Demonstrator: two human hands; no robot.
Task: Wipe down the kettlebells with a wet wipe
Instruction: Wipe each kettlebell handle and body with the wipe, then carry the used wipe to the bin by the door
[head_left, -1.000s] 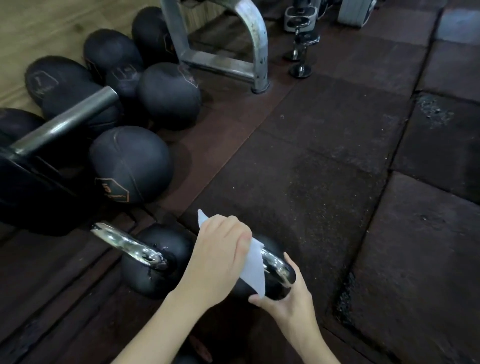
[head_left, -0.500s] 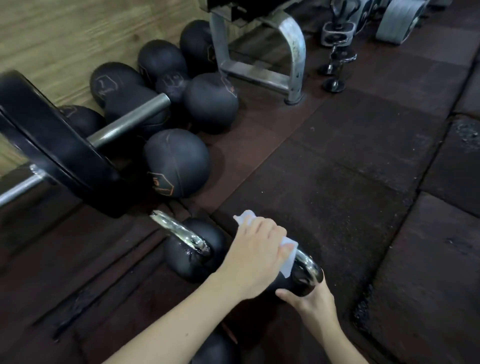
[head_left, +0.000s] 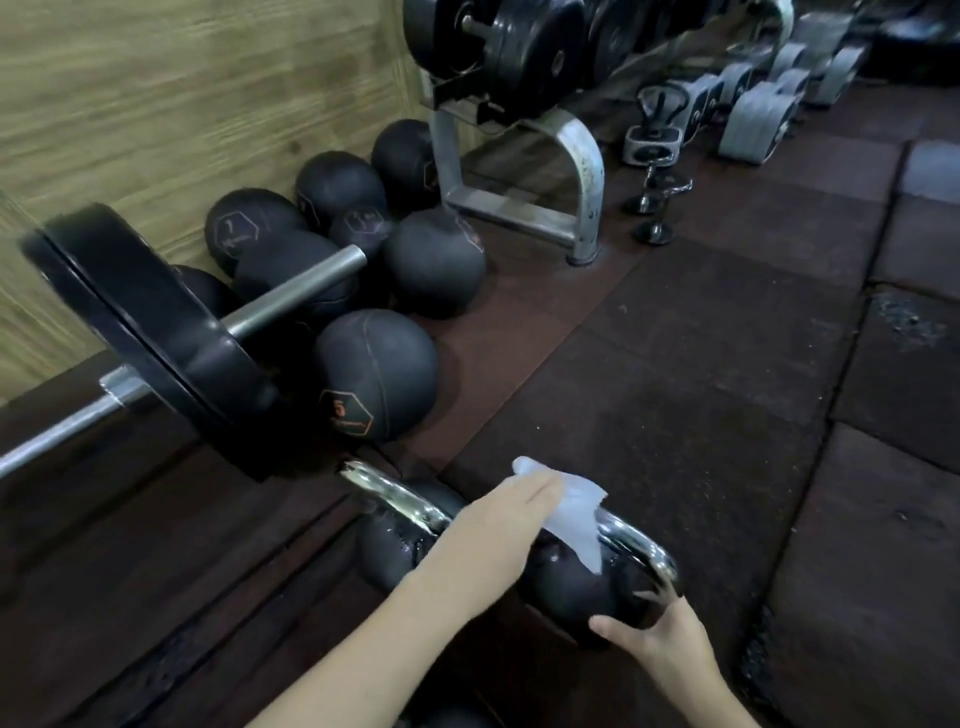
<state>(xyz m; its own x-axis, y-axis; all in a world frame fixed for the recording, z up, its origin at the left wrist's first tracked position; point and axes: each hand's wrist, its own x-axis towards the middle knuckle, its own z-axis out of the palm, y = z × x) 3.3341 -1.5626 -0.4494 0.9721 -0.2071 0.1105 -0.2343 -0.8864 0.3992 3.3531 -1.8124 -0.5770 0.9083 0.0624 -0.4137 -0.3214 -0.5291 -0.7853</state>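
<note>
Two black kettlebells with chrome handles stand side by side on the floor at the bottom of the view. My left hand lies over the top of the right kettlebell and holds a white wet wipe against the left end of its handle. The wipe sticks out past my fingertips and hangs down over the bell. My right hand grips the lower right side of the same bell, thumb and fingers curled against it. The left kettlebell stands untouched, partly hidden behind my left forearm.
A barbell with a black plate lies at the left. Several black medicine balls sit along the wooden wall. A dumbbell rack's steel foot stands behind, with small dumbbells and grey weights beyond. Dark rubber tiles spread to the right.
My left hand has slid with the wipe toward the left end of the handle, baring more chrome. My right hand has shifted lower on the bell. The view has tilted up.
</note>
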